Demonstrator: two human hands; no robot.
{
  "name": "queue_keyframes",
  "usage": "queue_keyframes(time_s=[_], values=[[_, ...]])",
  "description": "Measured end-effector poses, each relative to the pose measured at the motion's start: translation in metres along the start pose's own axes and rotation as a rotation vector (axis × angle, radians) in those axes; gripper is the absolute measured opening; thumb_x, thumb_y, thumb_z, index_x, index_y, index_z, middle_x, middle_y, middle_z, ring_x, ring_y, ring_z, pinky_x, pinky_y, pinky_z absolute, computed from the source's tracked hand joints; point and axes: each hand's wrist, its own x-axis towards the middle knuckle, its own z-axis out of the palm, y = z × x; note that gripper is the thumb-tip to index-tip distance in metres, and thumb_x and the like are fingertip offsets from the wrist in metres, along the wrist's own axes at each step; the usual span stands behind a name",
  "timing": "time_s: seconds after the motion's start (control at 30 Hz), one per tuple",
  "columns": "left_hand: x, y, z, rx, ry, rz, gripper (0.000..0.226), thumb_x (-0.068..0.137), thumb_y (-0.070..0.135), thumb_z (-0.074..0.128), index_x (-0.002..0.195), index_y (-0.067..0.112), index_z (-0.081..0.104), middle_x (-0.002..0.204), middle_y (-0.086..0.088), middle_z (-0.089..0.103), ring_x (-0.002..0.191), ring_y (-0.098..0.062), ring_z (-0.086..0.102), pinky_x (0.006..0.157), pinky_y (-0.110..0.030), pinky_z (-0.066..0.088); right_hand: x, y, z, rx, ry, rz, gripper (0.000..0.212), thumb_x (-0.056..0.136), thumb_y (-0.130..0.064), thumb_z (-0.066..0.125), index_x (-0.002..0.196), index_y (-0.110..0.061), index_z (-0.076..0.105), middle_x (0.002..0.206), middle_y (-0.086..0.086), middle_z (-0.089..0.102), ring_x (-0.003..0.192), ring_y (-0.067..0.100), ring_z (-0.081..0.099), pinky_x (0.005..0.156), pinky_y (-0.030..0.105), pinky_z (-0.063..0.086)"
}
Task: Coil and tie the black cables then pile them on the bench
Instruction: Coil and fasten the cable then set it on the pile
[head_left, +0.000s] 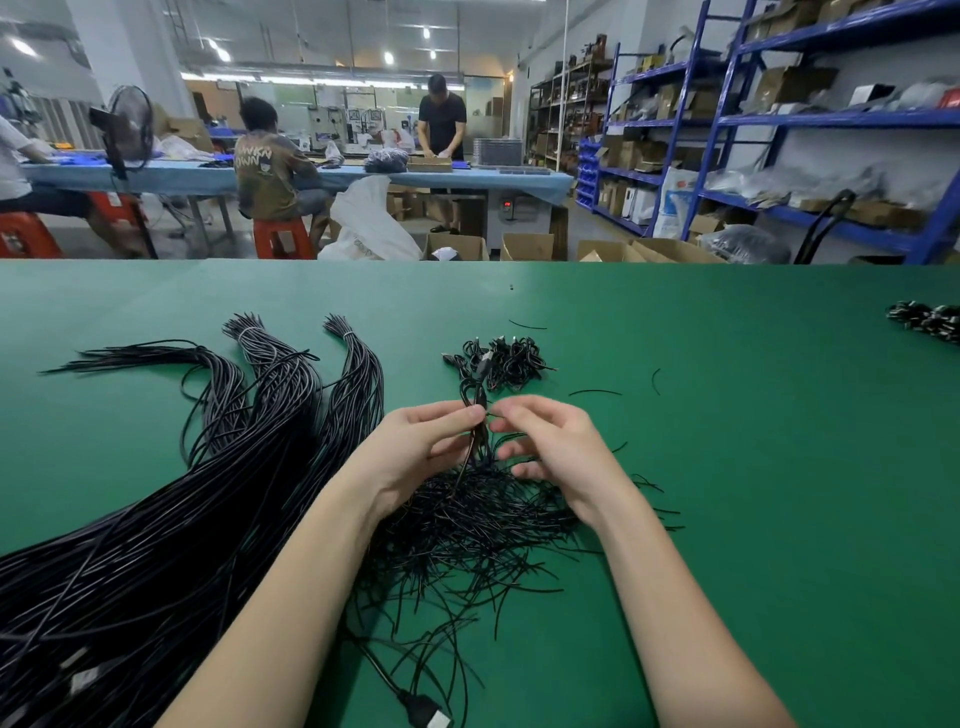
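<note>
Workshop shelving and other workers fill the background; up close, a green matte desk (727, 415) carries everything. Long black cables (156, 519) sweep in glossy bundles from the near left. A bristly heap of short ties (467, 525) lies under both hands. Beyond them sits a small pile (498, 358) of finished coils. Between the hands a folded coil (477, 410) stands roughly upright, its long axis running away from the person. The left hand (421, 447) has a closed grip on its waist, thumb and fingers pinching. The right hand (545, 441), just beside it, seems to pinch a thin tie at the same spot. The pile lies straight ahead, equally near either hand.
</note>
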Motion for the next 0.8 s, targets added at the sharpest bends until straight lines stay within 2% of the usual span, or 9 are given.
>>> queue_keyframes(time_s=[0.07, 0.13, 0.23, 0.33, 0.63, 0.8], values=[[-0.002, 0.004, -0.001, -0.062, -0.03, -0.078, 0.037, 0.075, 0.023, 0.077, 0.109, 0.009, 0.074, 0.086, -0.001, 0.074, 0.07, -0.009, 0.064, 0.065, -0.019, 0.055, -0.003, -0.001, -0.008, -0.024, -0.046, -0.084, 0.014, 0.097, -0.023, 0.069, 0.111, -0.021, 0.074, 0.102, -0.003, 0.078, 0.071, 0.012, 0.071, 0.055, 0.021, 0.054], [-0.002, 0.005, -0.001, -0.128, -0.076, -0.129, 0.031, 0.075, 0.022, 0.076, 0.103, 0.01, 0.075, 0.081, -0.001, 0.073, 0.065, -0.009, 0.065, 0.061, -0.019, 0.055, -0.006, -0.002, -0.014, -0.107, -0.099, -0.165, 0.014, 0.096, -0.016, 0.071, 0.106, -0.023, 0.077, 0.105, -0.005, 0.078, 0.076, 0.013, 0.072, 0.059, 0.021, 0.055], [-0.003, 0.006, 0.001, -0.216, -0.116, -0.191, 0.019, 0.073, 0.019, 0.077, 0.089, 0.01, 0.079, 0.079, -0.003, 0.073, 0.06, -0.01, 0.065, 0.059, -0.02, 0.057, -0.007, -0.003, -0.015, -0.206, -0.081, -0.245, 0.01, 0.09, -0.017, 0.078, 0.092, -0.026, 0.081, 0.087, -0.001, 0.078, 0.072, 0.01, 0.07, 0.06, 0.022, 0.055], [-0.004, 0.005, 0.002, -0.199, -0.149, -0.199, 0.02, 0.071, 0.018, 0.078, 0.09, 0.009, 0.079, 0.079, -0.003, 0.073, 0.06, -0.009, 0.065, 0.058, -0.02, 0.057, -0.006, -0.002, -0.013, -0.271, -0.029, -0.283, 0.004, 0.086, -0.025, 0.082, 0.087, -0.029, 0.082, 0.075, 0.005, 0.075, 0.067, 0.013, 0.066, 0.061, 0.027, 0.056], [-0.006, 0.006, 0.005, -0.14, -0.156, -0.17, 0.033, 0.072, 0.019, 0.076, 0.103, 0.007, 0.072, 0.079, -0.001, 0.071, 0.062, -0.007, 0.064, 0.057, -0.018, 0.055, -0.008, -0.001, -0.011, -0.308, -0.014, -0.347, 0.012, 0.086, -0.023, 0.082, 0.078, -0.031, 0.078, 0.063, -0.008, 0.068, 0.057, 0.01, 0.061, 0.05, 0.024, 0.05], [-0.004, 0.006, -0.003, -0.077, -0.136, -0.096, 0.029, 0.072, 0.018, 0.08, 0.099, 0.007, 0.077, 0.08, -0.004, 0.062, 0.064, -0.006, 0.058, 0.061, -0.017, 0.054, -0.008, 0.003, -0.004, -0.329, -0.055, -0.344, 0.014, 0.094, -0.024, 0.074, 0.082, -0.029, 0.072, 0.059, -0.006, 0.061, 0.053, 0.012, 0.056, 0.049, 0.021, 0.048]])
